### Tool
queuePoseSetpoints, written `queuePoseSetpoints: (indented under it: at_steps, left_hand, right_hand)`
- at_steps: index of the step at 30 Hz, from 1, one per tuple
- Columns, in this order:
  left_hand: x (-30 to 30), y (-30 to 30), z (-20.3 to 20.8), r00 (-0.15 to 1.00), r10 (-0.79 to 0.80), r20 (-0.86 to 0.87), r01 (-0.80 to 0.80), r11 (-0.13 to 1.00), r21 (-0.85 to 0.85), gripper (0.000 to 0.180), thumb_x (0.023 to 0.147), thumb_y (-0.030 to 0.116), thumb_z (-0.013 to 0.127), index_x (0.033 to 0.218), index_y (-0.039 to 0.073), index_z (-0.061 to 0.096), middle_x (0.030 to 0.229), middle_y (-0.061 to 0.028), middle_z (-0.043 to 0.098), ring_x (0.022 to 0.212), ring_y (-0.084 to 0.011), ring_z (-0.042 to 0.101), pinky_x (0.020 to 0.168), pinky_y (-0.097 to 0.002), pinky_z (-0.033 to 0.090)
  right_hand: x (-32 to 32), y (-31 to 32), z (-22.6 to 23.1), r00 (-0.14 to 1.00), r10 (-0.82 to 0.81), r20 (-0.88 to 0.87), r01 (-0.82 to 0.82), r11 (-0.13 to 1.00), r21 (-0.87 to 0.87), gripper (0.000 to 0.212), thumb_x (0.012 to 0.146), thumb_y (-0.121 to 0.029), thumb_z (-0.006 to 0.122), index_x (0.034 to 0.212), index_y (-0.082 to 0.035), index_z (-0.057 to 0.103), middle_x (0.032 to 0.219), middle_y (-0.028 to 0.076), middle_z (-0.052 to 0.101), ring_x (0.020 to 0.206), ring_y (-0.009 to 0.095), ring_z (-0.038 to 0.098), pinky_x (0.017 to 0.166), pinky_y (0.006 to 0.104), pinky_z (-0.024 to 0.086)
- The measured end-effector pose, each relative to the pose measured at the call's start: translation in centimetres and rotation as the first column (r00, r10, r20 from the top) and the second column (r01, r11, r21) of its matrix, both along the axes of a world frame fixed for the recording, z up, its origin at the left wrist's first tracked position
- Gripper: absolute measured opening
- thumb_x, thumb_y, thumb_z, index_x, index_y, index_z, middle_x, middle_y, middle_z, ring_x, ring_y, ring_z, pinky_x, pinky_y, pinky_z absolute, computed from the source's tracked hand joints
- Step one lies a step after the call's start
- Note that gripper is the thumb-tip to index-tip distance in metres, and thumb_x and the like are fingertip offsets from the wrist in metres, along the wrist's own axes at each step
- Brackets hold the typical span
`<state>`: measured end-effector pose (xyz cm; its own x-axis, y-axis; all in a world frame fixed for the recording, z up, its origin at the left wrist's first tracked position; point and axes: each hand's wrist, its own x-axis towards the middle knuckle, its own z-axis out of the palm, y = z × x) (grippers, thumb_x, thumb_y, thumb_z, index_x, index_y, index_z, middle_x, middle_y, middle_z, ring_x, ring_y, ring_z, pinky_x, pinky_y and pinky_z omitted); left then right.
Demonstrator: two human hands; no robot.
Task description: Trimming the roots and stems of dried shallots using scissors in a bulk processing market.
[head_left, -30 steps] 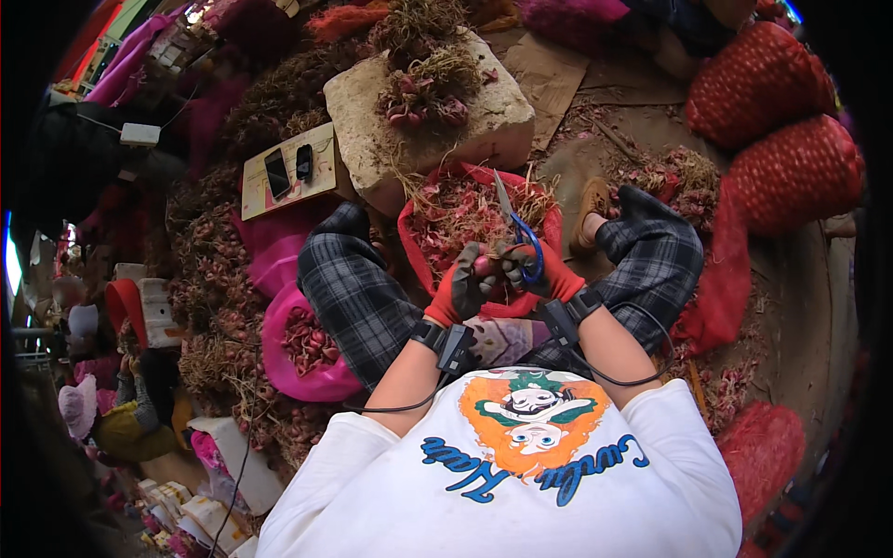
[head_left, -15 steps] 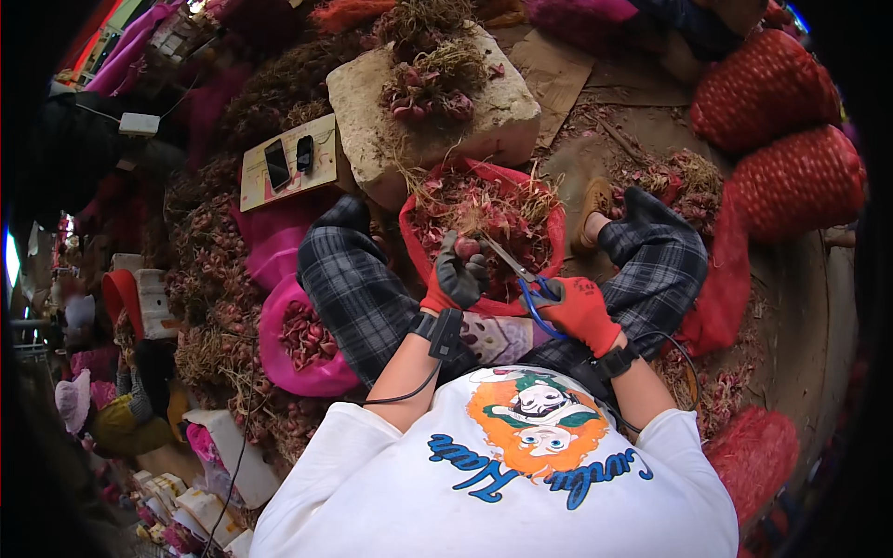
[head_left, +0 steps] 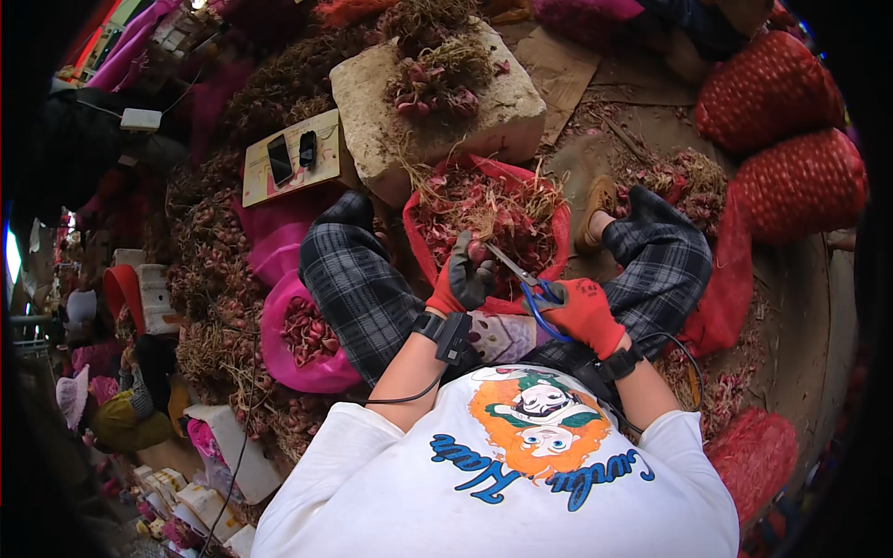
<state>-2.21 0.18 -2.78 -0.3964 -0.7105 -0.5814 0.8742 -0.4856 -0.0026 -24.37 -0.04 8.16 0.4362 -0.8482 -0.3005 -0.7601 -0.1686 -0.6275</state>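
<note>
In a red-and-black work glove, my left hand (head_left: 464,276) is closed around a reddish shallot (head_left: 478,251) with dry straw-like stalks at its top. My right hand (head_left: 584,312), gloved alike, grips the blue handles of a pair of scissors (head_left: 532,290). The blades point up and left and meet the shallot's stalk end; whether they are parted is too small to tell. Both hands are over the near rim of a red bag (head_left: 560,232) full of dry stalks and peelings (head_left: 456,205). Left of my knee, a pink bag (head_left: 321,378) holds trimmed shallots (head_left: 305,335).
Beyond the red bag stands a pale foam block (head_left: 507,112) with a bunch of stalked shallots (head_left: 437,84) on it. A phone (head_left: 280,160) and a small black device (head_left: 308,149) lie on a box (head_left: 256,186). Full red mesh sacks (head_left: 767,93) are at the right; heaped shallots (head_left: 209,251) at the left.
The scissor blades and my left hand with the shallot have shifted very slightly; the whole view has moved a little. Both grips stay the same.
</note>
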Motion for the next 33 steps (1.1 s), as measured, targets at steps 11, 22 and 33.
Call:
queuePoseSetpoints:
  at_steps: [11,22,33]
  left_hand:
    - [-1.1,0.3,0.5,0.908,0.112,0.403,0.02,0.95,-0.31,0.027,0.089,0.043,0.05,0.091,0.016,0.047,0.071,0.0018,0.047,0.058,-0.0098,0.043,0.047,-0.0218,0.037]
    - [-0.7,0.3,0.5,0.973,0.077,0.22,-0.047,0.99,-0.137,0.024,0.088,0.038,0.054,0.098,0.017,0.05,0.075,0.0039,0.047,0.059,-0.0087,0.042,0.047,-0.0191,0.035]
    - [-1.3,0.4,-0.6,0.883,0.207,0.422,-0.057,0.938,-0.341,0.02,0.089,0.037,0.054,0.096,0.019,0.047,0.071,0.004,0.043,0.06,-0.009,0.041,0.052,-0.0223,0.036]
  right_hand:
    - [-0.5,0.0,-1.4,0.996,0.044,-0.073,-0.047,0.998,-0.048,0.05,0.07,-0.056,0.061,0.073,-0.006,0.065,0.072,0.015,0.062,0.069,0.031,0.061,0.063,0.0379,0.046]
    - [-0.7,-0.4,-1.2,0.946,-0.109,0.304,-0.04,0.896,0.443,0.045,0.072,-0.051,0.063,0.073,-0.005,0.064,0.071,0.014,0.062,0.067,0.031,0.06,0.063,0.0376,0.046]
    - [-0.2,0.6,-1.2,0.983,0.112,-0.148,-0.12,0.992,-0.042,0.049,0.071,-0.056,0.062,0.08,-0.008,0.059,0.069,0.014,0.061,0.068,0.03,0.06,0.06,0.0384,0.046]
